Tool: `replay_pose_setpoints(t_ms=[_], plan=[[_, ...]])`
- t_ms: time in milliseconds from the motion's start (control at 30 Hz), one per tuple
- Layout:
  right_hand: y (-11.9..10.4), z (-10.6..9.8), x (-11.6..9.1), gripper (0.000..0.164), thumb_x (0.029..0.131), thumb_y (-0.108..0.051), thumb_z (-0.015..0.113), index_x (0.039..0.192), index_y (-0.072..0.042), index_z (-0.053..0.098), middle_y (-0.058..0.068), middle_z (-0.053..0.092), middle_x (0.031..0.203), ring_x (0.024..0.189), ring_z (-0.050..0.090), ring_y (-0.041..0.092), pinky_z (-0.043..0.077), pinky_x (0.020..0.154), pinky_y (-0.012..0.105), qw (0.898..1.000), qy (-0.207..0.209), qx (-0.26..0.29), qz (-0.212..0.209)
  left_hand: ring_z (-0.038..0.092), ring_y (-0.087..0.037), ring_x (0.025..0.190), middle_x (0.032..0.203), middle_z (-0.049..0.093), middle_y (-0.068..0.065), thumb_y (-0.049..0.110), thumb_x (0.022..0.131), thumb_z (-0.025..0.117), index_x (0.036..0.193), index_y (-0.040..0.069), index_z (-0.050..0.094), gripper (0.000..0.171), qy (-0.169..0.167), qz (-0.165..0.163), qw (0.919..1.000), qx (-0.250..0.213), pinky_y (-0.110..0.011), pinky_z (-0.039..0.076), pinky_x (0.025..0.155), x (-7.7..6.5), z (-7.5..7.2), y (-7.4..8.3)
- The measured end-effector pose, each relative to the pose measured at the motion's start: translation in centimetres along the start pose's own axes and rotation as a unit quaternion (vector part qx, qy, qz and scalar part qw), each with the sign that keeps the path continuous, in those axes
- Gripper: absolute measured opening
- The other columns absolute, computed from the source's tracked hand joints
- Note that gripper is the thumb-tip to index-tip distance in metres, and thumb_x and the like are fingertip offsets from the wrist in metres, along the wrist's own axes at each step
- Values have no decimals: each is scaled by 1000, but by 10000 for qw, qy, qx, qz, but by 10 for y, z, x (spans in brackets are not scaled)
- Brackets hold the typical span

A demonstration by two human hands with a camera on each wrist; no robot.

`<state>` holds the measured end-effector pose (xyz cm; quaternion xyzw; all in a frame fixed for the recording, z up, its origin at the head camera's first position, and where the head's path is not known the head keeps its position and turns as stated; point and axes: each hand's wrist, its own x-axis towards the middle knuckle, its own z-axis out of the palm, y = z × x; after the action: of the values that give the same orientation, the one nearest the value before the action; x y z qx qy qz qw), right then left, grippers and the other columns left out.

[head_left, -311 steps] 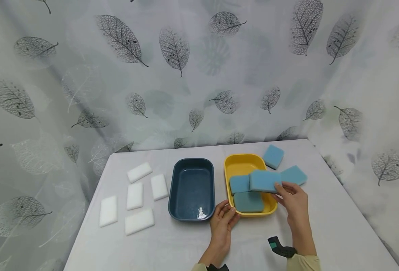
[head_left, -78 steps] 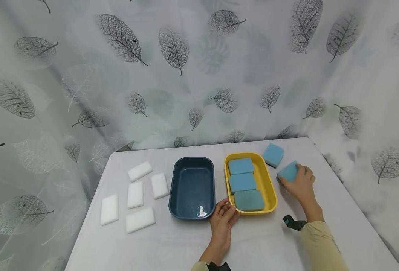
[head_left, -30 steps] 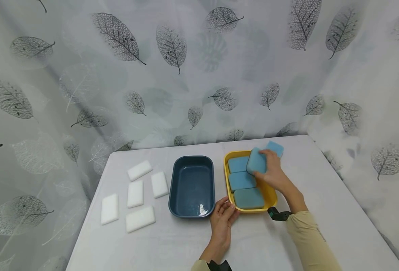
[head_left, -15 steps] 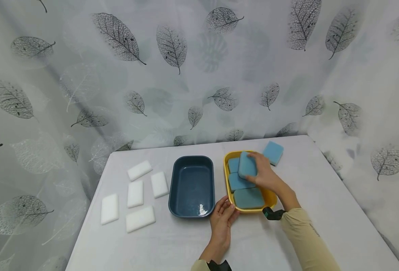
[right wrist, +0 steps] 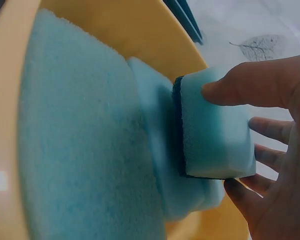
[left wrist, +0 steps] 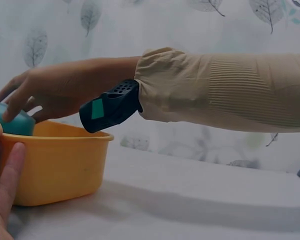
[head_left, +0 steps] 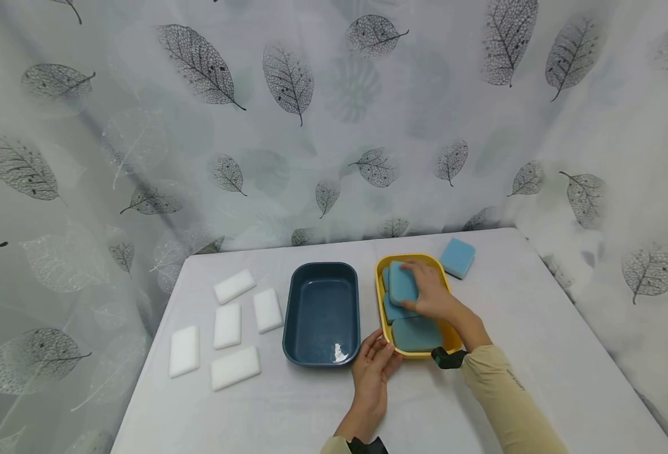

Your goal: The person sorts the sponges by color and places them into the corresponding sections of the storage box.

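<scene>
My right hand (head_left: 431, 293) grips a blue sponge (head_left: 403, 282) with a dark scouring layer, thumb on one side and fingers on the other. The held sponge is over the yellow container (head_left: 455, 343), above two blue sponges lying at its back and middle. A third sponge (head_left: 416, 334), greener, lies at the near end; in the right wrist view it is the large blue-green sponge (right wrist: 85, 135) close to the camera. My left hand (head_left: 369, 372) holds the near-left corner of the yellow container, with one fingertip at the rim and a finger (left wrist: 12, 165) along the outer wall.
An unfilled dark blue container (head_left: 321, 315) stands left of the yellow one. Several white sponges (head_left: 228, 326) lie spread on the table's left side. One blue sponge (head_left: 457, 257) lies behind and right of the yellow container. A leaf-patterned curtain (head_left: 334, 126) hangs behind the table.
Blue sponges were placed in the yellow container. My right hand picked another off the table at right, carried it left over the container and lowered it. The left hand stayed at the corner.
</scene>
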<state>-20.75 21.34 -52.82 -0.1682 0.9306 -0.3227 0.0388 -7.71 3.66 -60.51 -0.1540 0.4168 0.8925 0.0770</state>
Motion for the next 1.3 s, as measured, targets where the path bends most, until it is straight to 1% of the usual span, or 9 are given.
replay_pose_setpoints(t_ms=[200,367,600,767,867,1067,1200,1300], plan=[[-4,3,3,79,89,-19,80,155,-4,39,26,29,165,149,29,52,32,118,73,9998,-90,-100,-172,72,-13,95,110,61,1,6,94,75,142,3,56,52,-27,49,10000,9,-29,64,87,0,0,-1],[-8,4,6,79,89,-20,80,156,-5,41,25,31,165,149,30,52,33,117,74,9996,-156,-127,-179,72,-14,96,112,61,-1,6,95,75,143,2,56,52,-60,95,9999,22,-29,64,88,0,-1,-2],[-13,5,10,77,89,-19,80,155,-5,43,25,33,165,151,28,55,26,122,74,9995,-219,-169,-179,72,-15,97,112,61,-1,5,94,75,143,2,56,53,-67,82,9999,-20,-30,64,89,0,-1,-2],[-18,4,11,75,90,-18,80,154,-3,45,27,33,164,152,28,56,19,123,76,9989,-275,-191,-314,71,-16,100,113,60,-2,5,95,74,143,2,56,52,-74,95,9999,16,-30,64,90,0,-1,-2],[-18,4,10,72,90,-17,80,152,-3,47,29,34,164,151,28,57,17,123,76,9985,-295,-230,-410,71,-16,101,114,60,-3,6,94,75,143,2,56,53,-82,80,9999,32,-31,64,90,0,-1,-2],[-16,5,11,64,90,-15,79,149,-8,54,31,34,163,150,26,62,18,121,79,9977,-323,-258,-543,71,-16,101,113,60,-3,6,94,76,143,2,56,53,-79,78,9999,43,-31,64,90,0,-2,-2],[-18,4,12,62,90,-15,78,148,-8,55,32,34,163,149,25,64,19,119,80,9975,-360,-314,-516,70,-16,101,114,60,-3,6,94,75,144,2,55,53,-81,95,9999,47,-30,64,89,0,-2,-1],[-19,5,13,62,91,-17,77,149,-8,54,31,33,163,149,24,64,22,119,80,9975,-414,-405,-417,71,-16,101,113,60,-3,5,94,75,143,2,56,53,-74,81,9999,25,-30,64,89,0,-2,-1]])
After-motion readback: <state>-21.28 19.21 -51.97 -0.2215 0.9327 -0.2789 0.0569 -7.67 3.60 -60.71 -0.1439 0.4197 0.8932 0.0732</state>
